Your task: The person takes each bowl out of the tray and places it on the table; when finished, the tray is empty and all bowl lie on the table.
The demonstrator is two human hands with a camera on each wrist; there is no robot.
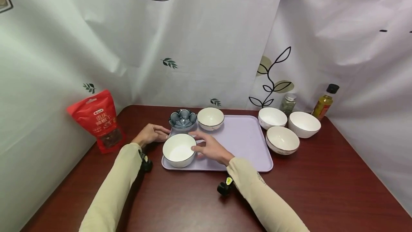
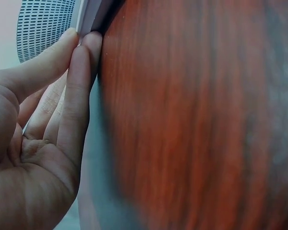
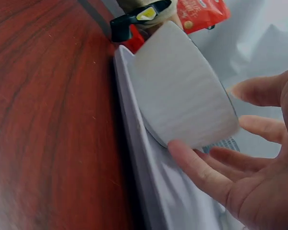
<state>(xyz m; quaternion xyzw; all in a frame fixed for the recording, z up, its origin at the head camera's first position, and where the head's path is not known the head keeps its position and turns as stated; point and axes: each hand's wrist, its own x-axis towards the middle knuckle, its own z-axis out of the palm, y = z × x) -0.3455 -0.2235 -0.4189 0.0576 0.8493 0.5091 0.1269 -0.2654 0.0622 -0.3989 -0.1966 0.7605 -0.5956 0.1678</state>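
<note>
A white bowl (image 1: 178, 150) with a thin dark rim stands at the tray's front left corner. My right hand (image 1: 210, 149) is at its right side, fingers spread. In the right wrist view the fingertips (image 3: 180, 149) are right at the bowl's wall. My left hand (image 1: 151, 134) pinches the left edge of the pale purple tray (image 1: 244, 142) between thumb and fingers, which shows close up in the left wrist view. Behind the white bowl, a blue-grey flower-shaped bowl (image 1: 182, 119) and a cream bowl (image 1: 210, 119) sit along the tray's back edge.
Right of the tray stand a patterned bowl (image 1: 282, 140), a white bowl (image 1: 272, 117) and a ribbed bowl (image 1: 304, 124). Behind them are a spice jar (image 1: 288, 104) and an oil bottle (image 1: 323, 104). A red food pouch (image 1: 99, 121) leans at the far left.
</note>
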